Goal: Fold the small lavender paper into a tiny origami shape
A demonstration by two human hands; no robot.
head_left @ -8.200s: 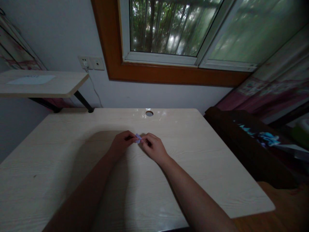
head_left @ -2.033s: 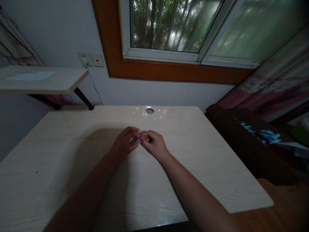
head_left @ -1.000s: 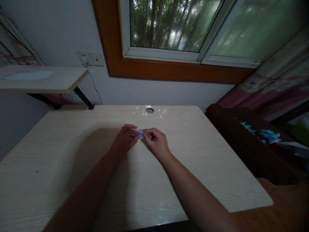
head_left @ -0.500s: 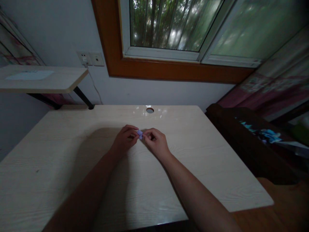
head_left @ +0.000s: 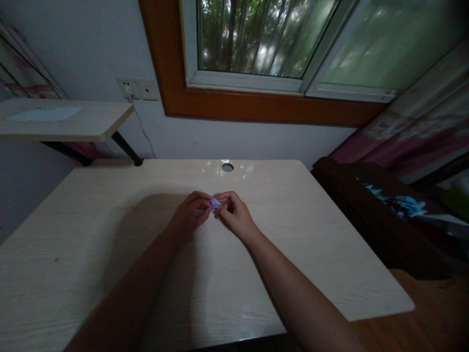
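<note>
A tiny folded piece of pale purple paper is pinched between both my hands above the middle of a light wooden table. My left hand grips its left side with curled fingers and thumb. My right hand pinches its right side, fingers bent inward. Most of the paper is hidden by my fingertips. Both forearms reach in from the bottom of the view.
A round cable hole sits near the table's far edge. A second small table stands at the left by wall sockets. A window is above. Dark furniture with bluish cloth lies at the right.
My hands have stayed at the same spot on the table. The fingers have shifted slightly around the purple paper, and the right fingertips now curl closer over it.
</note>
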